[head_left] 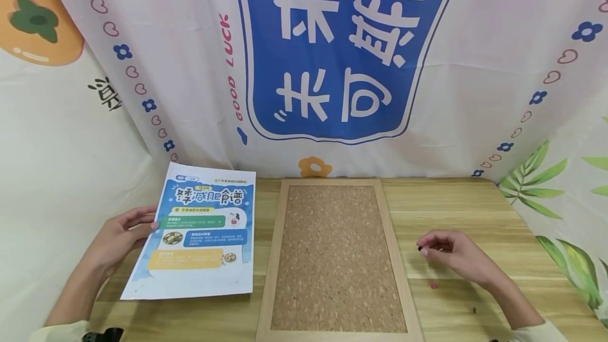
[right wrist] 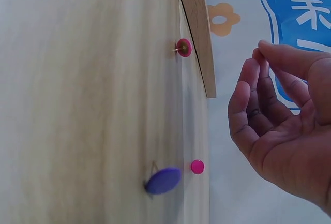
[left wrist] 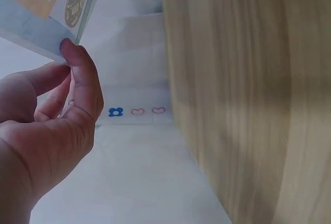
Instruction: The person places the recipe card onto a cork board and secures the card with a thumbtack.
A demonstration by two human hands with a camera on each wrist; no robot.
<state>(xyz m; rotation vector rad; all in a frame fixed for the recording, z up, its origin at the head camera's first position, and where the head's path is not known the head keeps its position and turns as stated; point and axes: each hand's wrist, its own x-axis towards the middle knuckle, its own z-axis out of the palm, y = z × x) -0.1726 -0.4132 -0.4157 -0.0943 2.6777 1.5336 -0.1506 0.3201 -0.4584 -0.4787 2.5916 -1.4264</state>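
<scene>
My left hand [head_left: 116, 239] pinches the left edge of a printed paper sheet [head_left: 201, 278], tilted up from the table. In the left wrist view, thumb and fingertips of the left hand [left wrist: 62, 105] meet at the sheet's edge [left wrist: 31, 25]. Right of the sheet lies a wood-framed corkboard [head_left: 339, 263], its cork bare. Beyond the board's right side, my right hand [head_left: 451, 255] holds a small black thumbtack [head_left: 420, 248] between thumb and fingertips, above the table. In the right wrist view, the right hand [right wrist: 284, 110] hides that tack.
Loose thumbtacks lie on the wooden table [head_left: 475, 205] near the right hand: a pink tack [right wrist: 184, 47], a purple tack [right wrist: 164, 181] and another pink tack [right wrist: 197, 166]. A printed cloth [head_left: 456, 94] hangs behind the table's far edge.
</scene>
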